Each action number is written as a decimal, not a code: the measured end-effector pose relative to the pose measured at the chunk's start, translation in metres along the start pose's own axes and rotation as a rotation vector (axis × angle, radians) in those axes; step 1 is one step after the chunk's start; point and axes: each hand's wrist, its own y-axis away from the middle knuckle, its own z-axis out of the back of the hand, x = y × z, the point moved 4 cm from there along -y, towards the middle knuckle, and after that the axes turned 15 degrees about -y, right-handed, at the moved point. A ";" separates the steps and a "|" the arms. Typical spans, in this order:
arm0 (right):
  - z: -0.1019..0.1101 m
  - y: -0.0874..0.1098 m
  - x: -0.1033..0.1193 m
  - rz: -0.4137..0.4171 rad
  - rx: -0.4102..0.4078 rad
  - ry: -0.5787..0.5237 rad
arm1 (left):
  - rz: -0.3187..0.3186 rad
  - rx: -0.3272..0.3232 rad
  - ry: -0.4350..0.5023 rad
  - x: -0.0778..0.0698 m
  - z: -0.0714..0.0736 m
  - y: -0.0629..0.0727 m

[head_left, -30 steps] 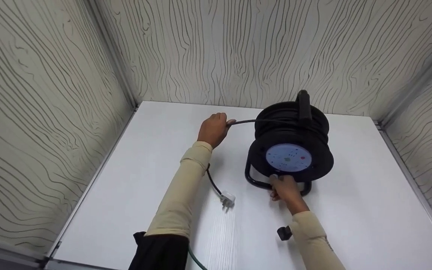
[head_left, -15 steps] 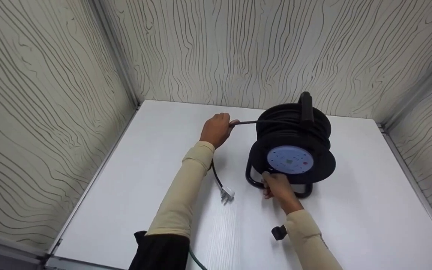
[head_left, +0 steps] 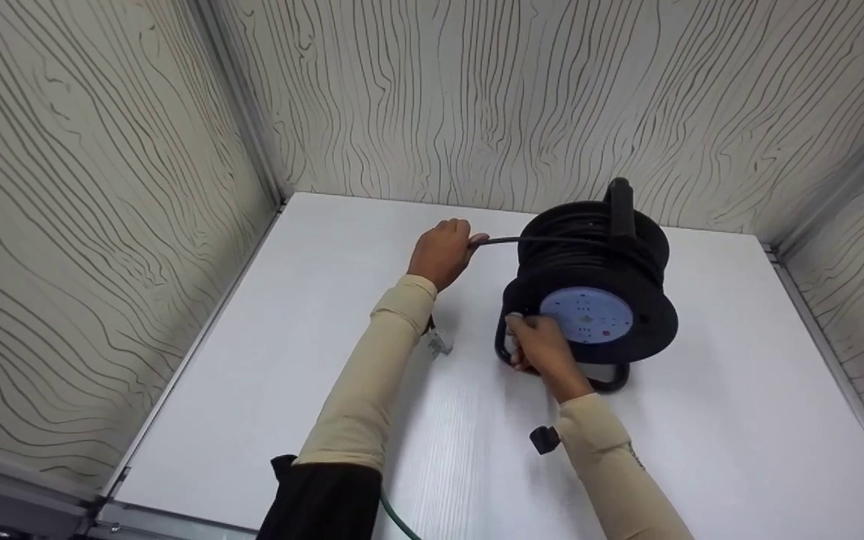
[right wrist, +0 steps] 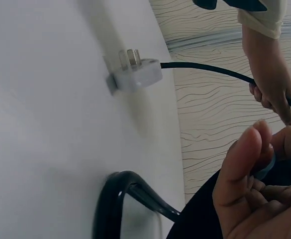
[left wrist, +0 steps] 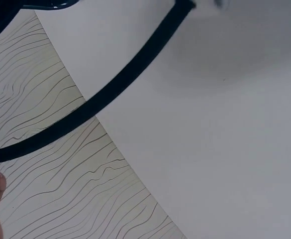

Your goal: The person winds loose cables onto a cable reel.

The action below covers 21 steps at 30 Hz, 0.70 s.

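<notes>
A black cable reel [head_left: 657, 319] stands on its tubular frame, its round socket panel [head_left: 586, 315] facing me. My left hand [head_left: 443, 251] grips the black cable [head_left: 503, 240], which stretches from the hand to the wound drum. Below that hand dangles the cable's end with a white three-pin plug [right wrist: 144, 74], partly behind the left forearm in the head view. My right hand [head_left: 544, 349] curls its fingers and thumb round a small greyish crank knob [right wrist: 265, 168] at the lower left of the reel's face; most of the knob is hidden.
The white tabletop [head_left: 312, 300] meets wood-patterned wall panels [head_left: 417, 97] at the back and sides. A black carrying handle [head_left: 622, 210] rises over the reel. A green cord [head_left: 400, 517] shows at the bottom edge, beside the left sleeve.
The right hand has moved left and upward round the reel's face with the knob. The plug has risen toward the left hand. The left hand has shifted slightly right in view, still gripping the cable.
</notes>
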 end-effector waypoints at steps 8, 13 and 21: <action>-0.004 0.009 0.030 0.075 -0.001 0.018 | -0.020 0.017 -0.012 -0.011 -0.003 0.007; 0.004 0.017 0.055 0.114 -0.036 0.057 | -0.027 0.002 -0.003 -0.016 0.000 0.002; 0.030 0.034 0.090 0.191 -0.046 0.073 | -0.051 -0.025 0.035 -0.025 0.006 -0.005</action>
